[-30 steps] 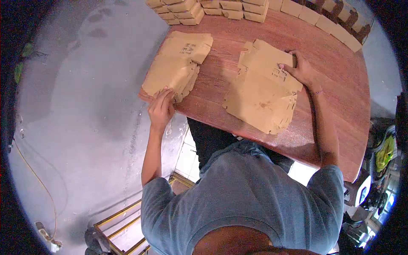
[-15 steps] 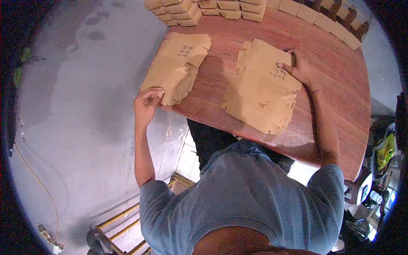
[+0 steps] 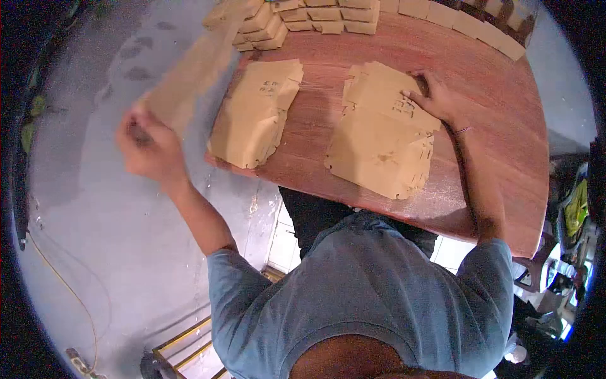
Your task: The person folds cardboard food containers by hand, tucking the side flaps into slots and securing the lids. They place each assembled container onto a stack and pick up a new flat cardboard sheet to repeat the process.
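Note:
My left hand [image 3: 150, 142] is closed on the near end of a flat cardboard box blank [image 3: 192, 79], lifted up past the table's left edge and smeared by motion. Below it on the left of the table lies a stack of flat cardboard blanks [image 3: 249, 117] with dark print. In front of me lies another set of flat blanks [image 3: 375, 148], also printed. My right hand [image 3: 435, 101] rests on its upper right edge, thumb on top and the other fingers at or past the rim, partly hidden.
Folded cardboard boxes [image 3: 328, 14] are stacked at the table's far left. A row of boxes [image 3: 467, 24] lines the far right edge. The reddish wooden table [image 3: 499, 139] meets a grey wall [image 3: 126, 252] on the left. A yellow metal frame [image 3: 180, 341] stands low on the left.
My left hand has raised one blank off the left stack and moved up and left with it. My right hand stays on the front blanks. The view has shifted slightly.

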A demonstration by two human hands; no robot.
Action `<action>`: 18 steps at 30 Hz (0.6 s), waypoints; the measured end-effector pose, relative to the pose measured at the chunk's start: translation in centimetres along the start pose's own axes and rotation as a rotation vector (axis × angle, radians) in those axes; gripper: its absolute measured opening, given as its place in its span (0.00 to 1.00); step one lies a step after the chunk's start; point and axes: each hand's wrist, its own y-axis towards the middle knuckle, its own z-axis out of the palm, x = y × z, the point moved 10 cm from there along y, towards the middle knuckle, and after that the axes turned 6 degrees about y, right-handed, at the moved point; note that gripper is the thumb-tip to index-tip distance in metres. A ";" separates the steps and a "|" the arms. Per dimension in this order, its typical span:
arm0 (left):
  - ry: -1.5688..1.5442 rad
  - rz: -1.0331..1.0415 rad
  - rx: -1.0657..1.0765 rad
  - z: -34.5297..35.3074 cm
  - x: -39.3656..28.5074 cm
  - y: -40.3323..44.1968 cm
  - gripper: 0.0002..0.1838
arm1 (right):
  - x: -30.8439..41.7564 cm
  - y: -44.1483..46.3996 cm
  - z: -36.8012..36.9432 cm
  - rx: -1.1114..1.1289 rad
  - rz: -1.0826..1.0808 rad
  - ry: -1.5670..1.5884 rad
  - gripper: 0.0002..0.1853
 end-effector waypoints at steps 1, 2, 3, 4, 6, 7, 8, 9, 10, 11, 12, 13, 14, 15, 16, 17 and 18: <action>-0.081 0.055 0.040 0.1 -2.8 -1.1 0.11 | -0.3 -0.1 -0.1 -0.003 0.013 -0.006 0.30; -0.091 0.151 0.295 1.3 -6.5 -3.0 0.10 | -0.5 -0.1 -0.2 -0.007 0.055 0.078 0.29; -0.233 0.437 0.360 1.7 -11.1 -5.7 0.12 | -0.8 -0.1 -0.5 -0.016 0.094 0.155 0.28; -0.174 0.457 0.595 3.3 -13.0 -10.7 0.14 | -1.4 0.0 -0.6 -0.023 0.107 0.135 0.28; -0.476 0.677 0.712 3.6 -20.9 -14.4 0.15 | -2.4 0.2 -0.8 -0.128 0.060 0.281 0.26; -0.586 0.705 0.725 3.5 -23.0 -17.0 0.16 | -2.6 0.1 -1.0 -0.141 0.068 0.266 0.26; -0.693 0.737 0.734 3.8 -24.3 -19.3 0.16 | -2.6 0.0 -1.5 -0.186 0.073 0.324 0.25; -0.706 0.742 0.718 4.0 -24.9 -20.1 0.16 | -2.3 -0.1 -2.1 -0.229 0.076 0.382 0.25; -0.762 0.724 0.757 4.1 -25.5 -20.5 0.16 | -2.2 -0.4 -2.5 -0.254 0.126 0.464 0.22; -0.816 0.706 0.796 4.4 -25.9 -21.0 0.16 | -2.9 -0.2 -2.3 -0.265 0.127 0.455 0.22; -0.775 0.747 0.767 4.5 -25.6 -21.1 0.17 | -3.6 0.0 -2.4 -0.348 0.082 0.511 0.21; -0.779 0.750 0.762 4.6 -25.3 -20.2 0.17 | -3.9 0.0 -2.8 -0.428 0.036 0.571 0.21; -0.745 0.723 0.750 4.8 -24.9 -18.6 0.16 | -1.1 -0.8 -5.0 -0.414 0.052 0.687 0.19; -0.707 0.698 0.737 5.1 -24.4 -17.0 0.15 | -0.7 -0.6 -5.8 -0.421 0.047 0.687 0.19; -0.704 0.706 0.729 5.4 -24.0 -16.0 0.15 | 0.0 -0.2 -6.1 -0.379 0.016 0.644 0.19; -0.711 0.620 0.701 6.1 -23.1 -14.3 0.15 | 1.7 0.2 -7.0 -0.338 -0.017 0.600 0.20; -0.719 0.532 0.670 6.8 -22.3 -12.6 0.15 | 4.7 0.0 -8.0 -0.272 -0.200 0.609 0.20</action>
